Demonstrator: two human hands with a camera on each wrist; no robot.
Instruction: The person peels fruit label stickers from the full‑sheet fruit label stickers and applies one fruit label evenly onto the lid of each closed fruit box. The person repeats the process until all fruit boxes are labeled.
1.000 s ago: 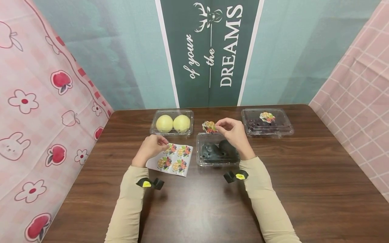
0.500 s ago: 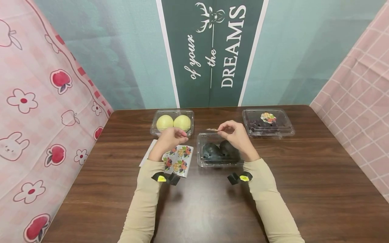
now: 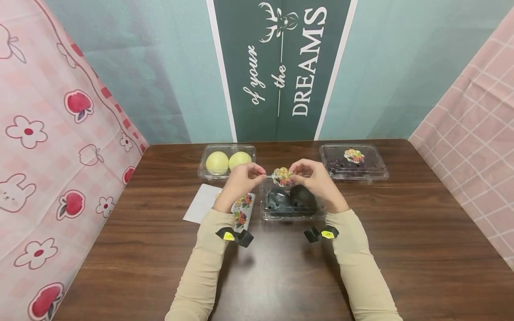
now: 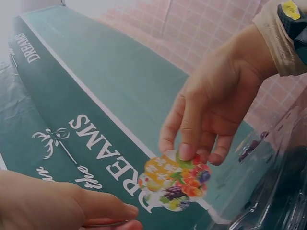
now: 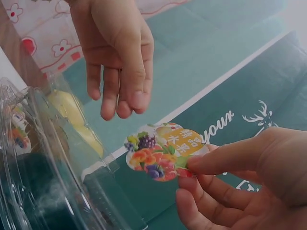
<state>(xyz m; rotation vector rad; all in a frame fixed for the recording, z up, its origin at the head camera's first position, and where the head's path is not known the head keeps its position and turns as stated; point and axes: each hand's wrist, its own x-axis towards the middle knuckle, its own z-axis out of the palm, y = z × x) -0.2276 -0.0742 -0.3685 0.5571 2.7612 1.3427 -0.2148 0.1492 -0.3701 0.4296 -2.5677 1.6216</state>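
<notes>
My right hand (image 3: pixel 315 179) pinches a scalloped sticker (image 3: pixel 282 177) printed with colourful fruit between thumb and fingers. It is held above a clear plastic box (image 3: pixel 291 217) with dark round fruit (image 3: pixel 303 199) inside. In the right wrist view, the sticker (image 5: pixel 165 151) faces the camera, gripped at one edge. My left hand (image 3: pixel 242 180) hovers just left of the sticker, fingers loosely extended and apart from it. Under the left wrist lies a sheet of fruit stickers (image 3: pixel 244 205), partly hidden, with a white paper part (image 3: pixel 199 206) showing to its left.
A clear box (image 3: pixel 205 174) with two yellow-green round fruits (image 3: pixel 217 163) stands at the back left. Toward the back right is another clear box (image 3: pixel 377 168) of dark fruit, bearing a fruit sticker (image 3: pixel 354 156) on its lid. Curtains rise behind the wooden table (image 3: pixel 273 276).
My left hand has moved right from the sticker sheet to beside the held sticker. The right hand has tilted the sticker edge-on, then turned its printed face back into view.
</notes>
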